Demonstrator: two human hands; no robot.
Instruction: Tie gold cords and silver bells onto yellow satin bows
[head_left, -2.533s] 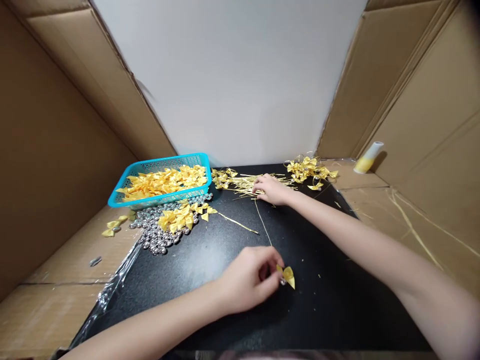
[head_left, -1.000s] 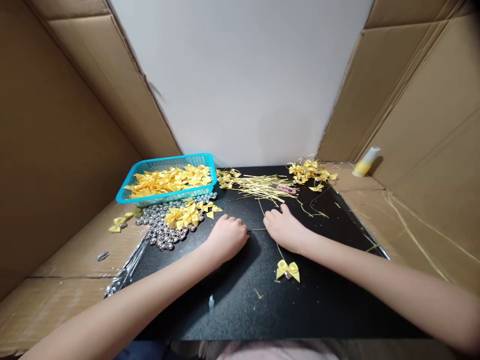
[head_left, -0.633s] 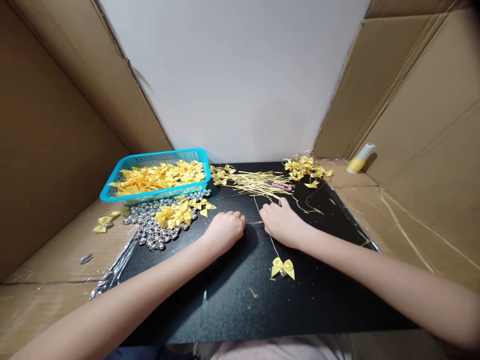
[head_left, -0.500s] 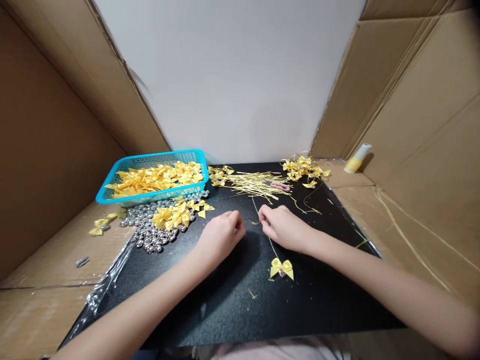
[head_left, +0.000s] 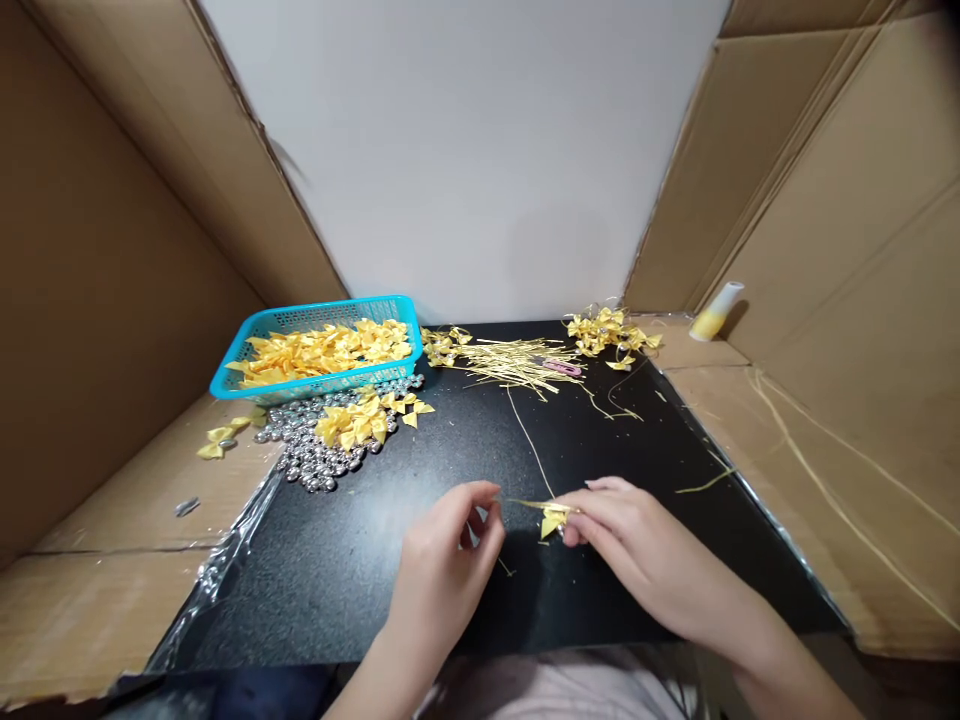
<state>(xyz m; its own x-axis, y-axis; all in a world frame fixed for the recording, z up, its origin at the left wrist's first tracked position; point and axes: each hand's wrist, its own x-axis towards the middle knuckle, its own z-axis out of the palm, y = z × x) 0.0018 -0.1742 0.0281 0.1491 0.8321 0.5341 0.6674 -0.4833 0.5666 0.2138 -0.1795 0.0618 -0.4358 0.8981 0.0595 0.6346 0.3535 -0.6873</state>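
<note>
My right hand (head_left: 634,535) is closed, thumb and fingers pinching the right side of a yellow ribbon bow (head_left: 553,520) just above the black board. Its fingers hide part of the bow, and a small silver bead shows beside it. A thin gold strand (head_left: 525,503) runs leftward from these fingertips across the bow. At its other end, the thumb and forefinger of my left hand (head_left: 454,545) come together in a pinch. A second thin thread (head_left: 531,440) stretches from the bow up the board.
A blue basket (head_left: 315,383) of yellow bows stands at the back left. Silver beads (head_left: 315,465) and loose bows (head_left: 360,425) lie before it. Gold strands (head_left: 517,365), a pink tool (head_left: 562,369) and beaded bows (head_left: 607,333) sit behind. A white-yellow cone (head_left: 716,312) stands right.
Both hands have come down closer to the board's front edge. My right hand has taken hold of the bow, which lay untouched before. A loose strip now lies further right on the board.
</note>
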